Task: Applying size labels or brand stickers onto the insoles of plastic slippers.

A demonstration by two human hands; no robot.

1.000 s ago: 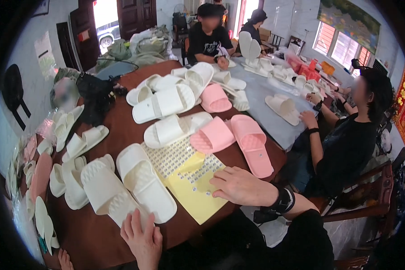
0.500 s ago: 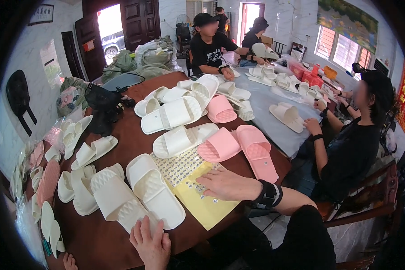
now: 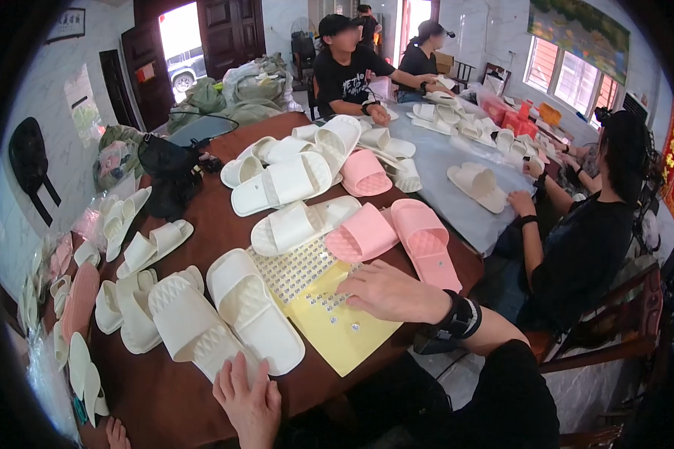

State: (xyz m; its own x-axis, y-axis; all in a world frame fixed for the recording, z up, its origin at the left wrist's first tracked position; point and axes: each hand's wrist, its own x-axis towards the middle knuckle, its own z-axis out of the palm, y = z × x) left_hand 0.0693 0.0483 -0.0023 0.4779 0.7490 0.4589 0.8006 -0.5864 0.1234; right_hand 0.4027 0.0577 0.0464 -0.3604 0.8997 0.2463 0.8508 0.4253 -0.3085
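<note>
My left hand (image 3: 249, 396) lies with spread fingers on the near end of a white slipper (image 3: 174, 318). Its mate, another white slipper (image 3: 258, 318), sits against it on the right. Over a yellow backing sheet (image 3: 342, 352) of small round stickers is my right hand (image 3: 397, 292), palm down. Its fingers reach toward the sticker rows, thumb a little apart; no sticker shows in them. A pale sheet full of stickers (image 3: 277, 273) lies partly beneath the yellow one. Just beyond are a white slipper (image 3: 292, 224) and two pink slippers (image 3: 363, 236).
White slippers (image 3: 284, 183) are heaped farther back on the brown table (image 3: 225, 239); more line its left side. A black bag (image 3: 168, 165) rests at the far left. Co-workers sit around the adjoining grey-covered table (image 3: 442, 172). Another person's fingers (image 3: 117, 432) show at the lower left edge.
My right hand has shifted slightly right and up over the yellow sheet, uncovering more stickers. My left hand stays on the slipper. A co-worker at the back has lifted their head.
</note>
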